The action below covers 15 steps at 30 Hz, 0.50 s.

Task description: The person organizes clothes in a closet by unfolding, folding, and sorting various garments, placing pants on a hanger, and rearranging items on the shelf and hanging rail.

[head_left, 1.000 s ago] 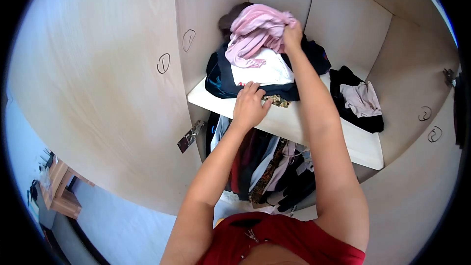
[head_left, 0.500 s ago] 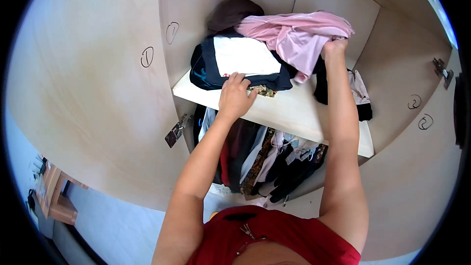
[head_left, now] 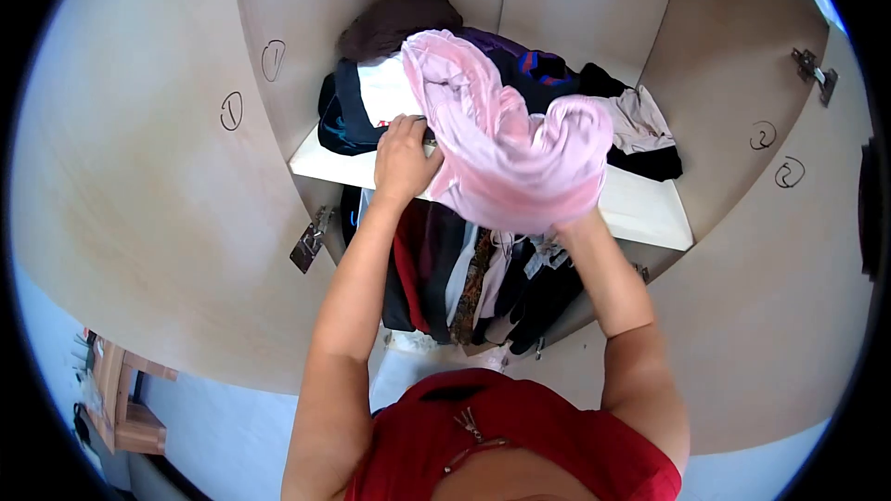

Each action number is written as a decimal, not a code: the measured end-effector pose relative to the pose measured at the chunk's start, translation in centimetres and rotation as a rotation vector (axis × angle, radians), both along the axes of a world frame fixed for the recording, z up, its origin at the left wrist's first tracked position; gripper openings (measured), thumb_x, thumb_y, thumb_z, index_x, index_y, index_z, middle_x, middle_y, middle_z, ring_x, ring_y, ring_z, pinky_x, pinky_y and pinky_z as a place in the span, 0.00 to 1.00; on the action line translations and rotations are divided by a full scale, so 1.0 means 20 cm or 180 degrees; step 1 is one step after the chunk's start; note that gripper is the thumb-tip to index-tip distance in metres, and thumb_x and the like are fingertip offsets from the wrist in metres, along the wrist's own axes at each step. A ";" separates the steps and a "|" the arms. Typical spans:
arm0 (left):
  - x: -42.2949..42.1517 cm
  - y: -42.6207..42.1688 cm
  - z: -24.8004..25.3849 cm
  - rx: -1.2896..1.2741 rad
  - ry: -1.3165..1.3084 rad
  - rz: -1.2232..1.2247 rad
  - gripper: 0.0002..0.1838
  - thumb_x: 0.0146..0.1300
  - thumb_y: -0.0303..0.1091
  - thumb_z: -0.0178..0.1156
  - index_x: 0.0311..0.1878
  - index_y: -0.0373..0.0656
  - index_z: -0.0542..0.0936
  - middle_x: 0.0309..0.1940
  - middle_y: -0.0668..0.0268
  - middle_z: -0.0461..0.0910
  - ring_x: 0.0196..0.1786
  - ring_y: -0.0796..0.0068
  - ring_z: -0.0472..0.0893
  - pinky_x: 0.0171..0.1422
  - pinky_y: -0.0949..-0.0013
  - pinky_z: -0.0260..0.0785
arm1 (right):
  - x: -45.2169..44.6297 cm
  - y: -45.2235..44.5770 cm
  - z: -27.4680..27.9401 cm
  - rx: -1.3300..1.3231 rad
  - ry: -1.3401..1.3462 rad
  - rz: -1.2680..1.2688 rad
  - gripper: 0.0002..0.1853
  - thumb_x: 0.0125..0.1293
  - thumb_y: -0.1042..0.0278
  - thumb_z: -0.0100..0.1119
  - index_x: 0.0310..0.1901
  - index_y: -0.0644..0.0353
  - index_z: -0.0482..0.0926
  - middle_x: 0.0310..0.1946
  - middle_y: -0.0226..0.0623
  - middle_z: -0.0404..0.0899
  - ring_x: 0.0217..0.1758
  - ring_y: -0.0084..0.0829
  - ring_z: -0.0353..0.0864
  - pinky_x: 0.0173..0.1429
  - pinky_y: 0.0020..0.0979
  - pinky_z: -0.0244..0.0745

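A bunched pink velvety garment (head_left: 520,153) hangs over the front of the white shelf (head_left: 650,209), gripped from below by my right hand (head_left: 574,227), whose fingers are mostly hidden under the cloth. My left hand (head_left: 404,156) rests with fingers spread at the front edge of the folded pile, on a white shirt (head_left: 381,91) and dark clothing (head_left: 348,97). A dark brown cloth (head_left: 399,20) lies behind that pile. Right of the pink garment are a pale pink cloth (head_left: 640,119) and black clothing (head_left: 650,162).
Clothes (head_left: 445,269) hang below the shelf. Wooden doors with metal hinges stand open, the left door (head_left: 139,176) and the right door (head_left: 742,343). A wooden piece of furniture (head_left: 139,427) stands on the floor at the lower left.
My right hand has pulled the pink garment off the pile, first rightward, then toward me over the shelf edge. My left hand has stayed at the pile's front. The view has shifted.
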State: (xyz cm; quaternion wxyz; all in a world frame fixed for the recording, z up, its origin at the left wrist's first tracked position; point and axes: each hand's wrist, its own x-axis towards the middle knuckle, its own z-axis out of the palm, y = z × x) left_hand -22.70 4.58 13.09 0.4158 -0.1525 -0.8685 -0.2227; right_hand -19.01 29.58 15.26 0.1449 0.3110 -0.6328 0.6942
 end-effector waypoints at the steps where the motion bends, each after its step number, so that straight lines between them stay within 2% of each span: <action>1: 0.01 0.01 0.01 -0.0010 -0.0051 0.0004 0.23 0.55 0.40 0.62 0.50 0.32 0.77 0.53 0.50 0.77 0.62 0.48 0.71 0.66 0.54 0.63 | -0.06 0.03 -0.18 -0.0401 -0.0236 0.0418 0.18 0.74 0.58 0.46 0.60 0.54 0.71 0.60 0.34 0.72 0.63 0.32 0.70 0.69 0.33 0.62; 3: 0.02 0.00 0.03 -0.0011 -0.0117 -0.0088 0.22 0.56 0.38 0.60 0.49 0.31 0.77 0.53 0.46 0.76 0.61 0.45 0.72 0.67 0.54 0.63 | -0.14 0.09 -0.51 -0.1216 -0.0700 0.1251 0.19 0.72 0.61 0.48 0.62 0.54 0.70 0.61 0.32 0.70 0.63 0.30 0.69 0.70 0.31 0.61; 4: 0.00 0.00 0.01 -0.0075 0.0102 -0.0021 0.22 0.56 0.38 0.60 0.49 0.31 0.77 0.52 0.46 0.77 0.60 0.45 0.73 0.65 0.54 0.64 | -0.02 0.08 -0.47 -0.0038 -0.0218 0.0392 0.19 0.72 0.62 0.50 0.61 0.55 0.70 0.60 0.32 0.71 0.62 0.30 0.70 0.69 0.31 0.61; 5: -0.02 0.00 -0.01 -0.0070 -0.0018 -0.0051 0.23 0.56 0.39 0.60 0.50 0.31 0.77 0.53 0.47 0.76 0.61 0.46 0.72 0.65 0.53 0.64 | 0.13 0.09 -0.42 0.1138 0.0257 -0.0474 0.19 0.71 0.63 0.51 0.61 0.55 0.71 0.59 0.32 0.72 0.61 0.29 0.70 0.69 0.32 0.62; 7: -0.03 -0.01 -0.01 -0.0121 -0.0108 -0.0089 0.22 0.56 0.37 0.59 0.51 0.30 0.77 0.53 0.46 0.76 0.62 0.46 0.71 0.65 0.52 0.64 | 0.26 0.10 -0.47 0.2324 0.1261 -0.1192 0.18 0.68 0.64 0.54 0.58 0.56 0.73 0.55 0.33 0.74 0.59 0.29 0.72 0.68 0.32 0.63; 8: -0.03 -0.01 -0.02 -0.0233 0.0049 -0.0140 0.21 0.58 0.35 0.57 0.51 0.29 0.77 0.54 0.45 0.76 0.61 0.46 0.72 0.64 0.52 0.64 | 0.26 0.12 -0.58 0.2327 0.1798 -0.1032 0.18 0.66 0.64 0.55 0.57 0.57 0.74 0.53 0.34 0.74 0.57 0.29 0.72 0.67 0.31 0.63; 10: -0.03 -0.01 -0.03 -0.0253 0.0190 -0.0119 0.21 0.58 0.35 0.56 0.51 0.30 0.77 0.53 0.46 0.76 0.61 0.46 0.72 0.64 0.52 0.64 | 0.37 0.12 -0.59 0.1447 0.1278 0.0167 0.18 0.62 0.67 0.56 0.53 0.59 0.75 0.49 0.35 0.75 0.55 0.28 0.73 0.65 0.30 0.64; 12: 0.01 0.00 -0.02 -0.0207 0.0175 -0.0086 0.22 0.58 0.36 0.56 0.53 0.31 0.77 0.53 0.47 0.77 0.61 0.46 0.72 0.64 0.52 0.63 | 0.59 0.05 -0.41 -0.0454 -0.0847 0.2084 0.17 0.58 0.70 0.55 0.50 0.62 0.76 0.45 0.37 0.76 0.54 0.28 0.73 0.63 0.28 0.63; 15: 0.13 0.05 -0.02 0.0222 0.0487 -0.0167 0.25 0.58 0.34 0.59 0.58 0.31 0.74 0.55 0.47 0.76 0.62 0.46 0.71 0.67 0.55 0.61 | 0.68 0.02 -0.44 0.0448 -0.0575 0.1210 0.18 0.54 0.73 0.51 0.48 0.67 0.74 0.43 0.37 0.75 0.53 0.26 0.72 0.62 0.27 0.63</action>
